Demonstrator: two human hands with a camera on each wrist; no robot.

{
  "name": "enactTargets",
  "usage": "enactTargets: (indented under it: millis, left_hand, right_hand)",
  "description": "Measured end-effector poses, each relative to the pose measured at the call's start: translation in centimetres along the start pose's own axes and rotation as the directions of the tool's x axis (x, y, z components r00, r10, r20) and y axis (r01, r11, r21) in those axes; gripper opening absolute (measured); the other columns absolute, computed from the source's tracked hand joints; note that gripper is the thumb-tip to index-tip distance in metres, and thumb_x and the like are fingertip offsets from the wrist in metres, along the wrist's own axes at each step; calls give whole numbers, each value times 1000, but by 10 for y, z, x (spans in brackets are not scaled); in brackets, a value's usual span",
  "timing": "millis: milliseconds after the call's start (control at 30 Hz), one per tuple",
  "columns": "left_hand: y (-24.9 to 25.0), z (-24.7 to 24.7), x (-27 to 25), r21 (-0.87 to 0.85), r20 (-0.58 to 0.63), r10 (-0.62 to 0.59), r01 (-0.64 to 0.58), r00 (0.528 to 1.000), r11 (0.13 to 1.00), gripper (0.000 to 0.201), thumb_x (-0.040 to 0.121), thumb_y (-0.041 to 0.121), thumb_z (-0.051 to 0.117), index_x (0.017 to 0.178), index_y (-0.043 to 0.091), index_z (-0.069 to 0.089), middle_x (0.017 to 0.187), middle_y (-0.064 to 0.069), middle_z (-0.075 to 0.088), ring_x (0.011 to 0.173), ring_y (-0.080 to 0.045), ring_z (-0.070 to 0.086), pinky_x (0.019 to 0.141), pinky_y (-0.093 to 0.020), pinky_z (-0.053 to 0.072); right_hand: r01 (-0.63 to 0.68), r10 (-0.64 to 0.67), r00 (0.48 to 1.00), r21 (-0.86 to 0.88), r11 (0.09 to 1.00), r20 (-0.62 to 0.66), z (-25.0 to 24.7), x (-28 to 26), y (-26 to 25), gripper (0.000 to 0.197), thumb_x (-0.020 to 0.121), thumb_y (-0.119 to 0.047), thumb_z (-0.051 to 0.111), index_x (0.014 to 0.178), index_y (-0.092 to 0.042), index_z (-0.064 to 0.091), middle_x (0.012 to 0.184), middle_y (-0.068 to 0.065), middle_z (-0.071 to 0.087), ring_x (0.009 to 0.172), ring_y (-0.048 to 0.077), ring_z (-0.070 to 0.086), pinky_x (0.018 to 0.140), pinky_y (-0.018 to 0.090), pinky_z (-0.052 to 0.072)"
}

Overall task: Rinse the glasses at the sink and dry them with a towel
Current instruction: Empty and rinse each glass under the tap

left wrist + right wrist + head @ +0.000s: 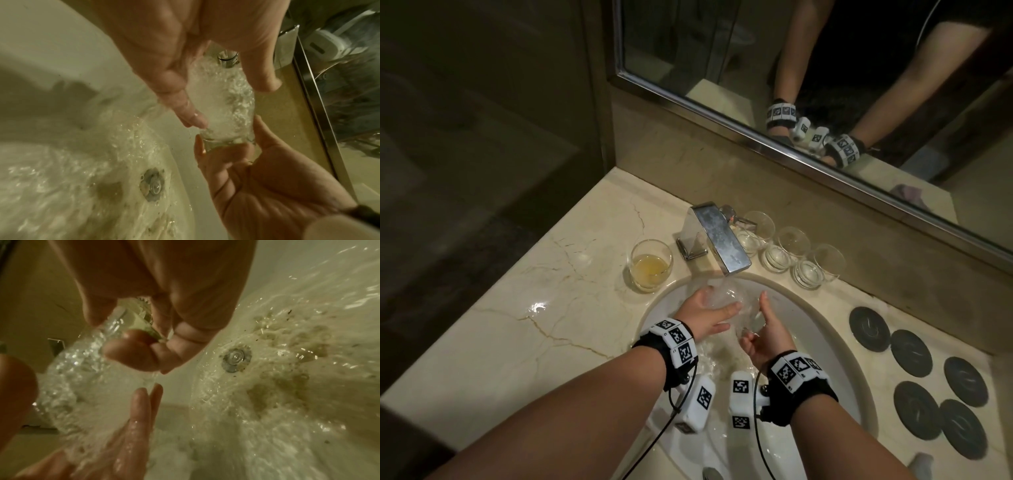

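Note:
A clear glass [739,308] sits under the running faucet [717,240], over the white sink [835,342]. My right hand [756,325] grips its base with curled fingers and thumb; the right wrist view shows that grip [123,335] closely. My left hand [717,308] lies beside the glass, with straight wet fingers [139,410] below it and the thumb on the other side. Water churns inside the glass [228,113] and spills into the basin. The left hand [230,102] and right hand [228,131] frame it in the left wrist view.
A glass with yellow liquid [650,265] stands left of the faucet. Three clear glasses [786,251] line the wall under the mirror [825,85]. Several dark round coasters [911,353] lie on the marble counter at right. Murky water flows over the drain [153,185].

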State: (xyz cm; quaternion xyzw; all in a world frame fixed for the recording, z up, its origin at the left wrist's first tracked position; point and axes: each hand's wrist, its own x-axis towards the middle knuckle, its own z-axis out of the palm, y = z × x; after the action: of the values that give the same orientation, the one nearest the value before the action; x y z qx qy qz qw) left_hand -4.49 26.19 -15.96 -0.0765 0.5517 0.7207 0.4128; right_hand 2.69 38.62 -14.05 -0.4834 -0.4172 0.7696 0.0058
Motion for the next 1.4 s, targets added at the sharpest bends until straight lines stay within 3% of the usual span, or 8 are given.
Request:
enactTargets:
  millis: [233, 400, 500, 567, 933, 1267, 1333, 1400]
  left_hand:
    - [-4, 0, 2, 77, 16, -67, 66, 998, 995, 86, 74, 27, 83, 146, 17, 36, 148, -3, 39, 122, -22, 55, 84, -25, 55]
    - [-6, 2, -1, 228, -188, -162, 203, 969, 952, 98, 75, 55, 74, 149, 12, 27, 147, -13, 41, 122, -28, 54, 90, -35, 56]
    - [-5, 6, -6, 278, -182, -187, 233, 965, 932, 61, 81, 65, 59, 100, 7, 58, 112, -12, 61, 98, -26, 64, 90, -41, 56]
    - [-4, 12, -12, 243, -147, -209, 240, 967, 940, 44, 91, 56, 52, 80, 13, 53, 96, -9, 61, 86, -25, 62, 90, -41, 56]
    - [15, 45, -39, 196, -12, -244, 242, 970, 950, 44, 98, 50, 42, 96, 8, 56, 91, -7, 66, 78, -22, 66, 73, -33, 55]
    - [11, 47, -57, 104, 55, -267, 260, 962, 960, 50, 96, 52, 44, 102, 4, 56, 94, -14, 66, 65, -23, 60, 59, -31, 51]
    - [12, 46, -65, 66, 83, -277, 272, 957, 960, 54, 97, 55, 41, 104, 3, 57, 95, -14, 64, 66, -23, 61, 59, -31, 51]
    - [14, 42, -74, 26, 128, -259, 258, 957, 966, 63, 94, 62, 36, 104, 5, 60, 99, -13, 66, 75, -25, 65, 62, -32, 52]
  right_hand:
    - [127, -139, 988, -157, 979, -72, 7, -12, -7, 46, 82, -33, 73, 121, -22, 50, 107, 12, 57, 62, 16, 54, 55, 30, 55]
    - [331, -607, 795, -846, 418, 11, -2, -26, -23, 63, 65, -47, 83, 119, -22, 60, 117, 5, 55, 106, 19, 56, 91, 32, 48]
    - [307, -624, 769, -937, 169, 139, -7, -46, -38, 63, 67, -46, 82, 122, -27, 58, 108, -1, 44, 92, 11, 49, 79, 21, 40]
    - [308, -639, 747, -948, 87, 184, -11, -59, -46, 64, 67, -45, 82, 124, -29, 57, 107, -2, 42, 87, 10, 48, 75, 20, 39]
    - [268, -686, 649, -943, -199, 330, 0, -130, -83, 66, 68, -44, 81, 127, -29, 55, 105, -4, 38, 83, 12, 48, 71, 25, 43]
    - [332, -712, 603, -925, -185, 359, 8, -153, -75, 65, 70, -46, 80, 126, -30, 52, 110, -7, 43, 91, 10, 51, 77, 25, 45]
    - [352, -711, 651, -935, -28, 266, 1, -147, -66, 63, 72, -44, 79, 126, -26, 50, 115, -9, 48, 99, 8, 52, 83, 25, 45]
    - [358, -602, 798, -826, 435, 29, -10, -137, -53, 61, 75, -39, 78, 126, -17, 50, 118, -1, 55, 94, 17, 61, 80, 34, 55]
